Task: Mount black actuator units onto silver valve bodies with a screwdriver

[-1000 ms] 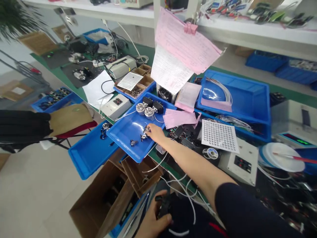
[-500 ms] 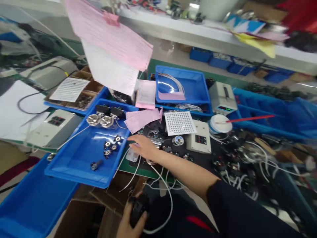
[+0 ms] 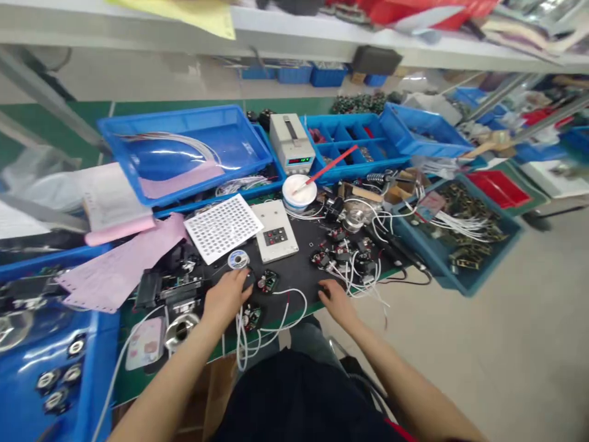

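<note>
from my end, the step in hand looks like handling a small black part [image 3: 250, 279] at the l hand [image 3: 229, 296], just left of & below frame centre. l grip looks closed on it, tho the fingers hide a fair bit, so that's a read, not a cert. r hand [image 3: 339, 304] is right of centre, fingertips down by the dark mat [image 3: 301, 270] on the bench [image 3: 124, 387]; r grip is loosely parted, w/ nothing i can see in it.

next move, i'd judge, calls for keeping the l grip steady, w/ the r hand free to assist & clear of the white cables [image 3: 241, 336] looping thru lower middle.

which way the black part points: can't tell; the visible bit is roundish, no clear long axis. the circuit module [image 3: 268, 281] just right of it lies on the mat, long axis prob running lower left to upper right. a 2nd module [image 3: 252, 317] sits just below the l hand, the spool [image 3: 238, 259] just above. wired modules [image 3: 346, 255] clump near the r hand, up & right.
</note>
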`<state>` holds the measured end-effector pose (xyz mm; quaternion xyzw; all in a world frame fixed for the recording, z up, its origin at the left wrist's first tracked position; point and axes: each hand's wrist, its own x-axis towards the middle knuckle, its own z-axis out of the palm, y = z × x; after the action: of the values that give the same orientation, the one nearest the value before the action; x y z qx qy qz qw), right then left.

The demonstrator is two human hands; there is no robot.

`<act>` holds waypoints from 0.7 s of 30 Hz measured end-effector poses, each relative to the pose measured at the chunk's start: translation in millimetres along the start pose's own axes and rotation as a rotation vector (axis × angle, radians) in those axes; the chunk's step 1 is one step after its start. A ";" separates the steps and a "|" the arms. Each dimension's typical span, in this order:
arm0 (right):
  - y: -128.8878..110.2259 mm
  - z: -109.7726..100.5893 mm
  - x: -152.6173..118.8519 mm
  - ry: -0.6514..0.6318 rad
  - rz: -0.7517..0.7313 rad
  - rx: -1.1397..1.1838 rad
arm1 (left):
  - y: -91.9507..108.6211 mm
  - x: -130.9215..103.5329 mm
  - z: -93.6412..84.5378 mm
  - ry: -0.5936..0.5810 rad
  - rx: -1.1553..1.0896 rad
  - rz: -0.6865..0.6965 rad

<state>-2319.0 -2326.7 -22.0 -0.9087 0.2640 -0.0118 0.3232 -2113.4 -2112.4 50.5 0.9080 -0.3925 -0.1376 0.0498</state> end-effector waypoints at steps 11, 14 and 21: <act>-65.3 64.4 47.8 -0.285 -0.190 0.046 | 63.1 -49.2 58.5 0.118 0.242 0.321; -88.1 81.1 56.6 -0.311 -0.179 0.087 | 37.4 -61.8 74.5 0.080 0.258 0.247; -103.5 74.5 61.7 -0.313 -0.140 0.224 | -4.8 -72.9 56.0 0.056 0.149 0.172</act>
<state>-2202.8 -2246.1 -28.7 -0.8740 0.1439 0.0780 0.4576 -2174.0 -2055.2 11.3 0.8756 -0.4767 -0.0778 0.0049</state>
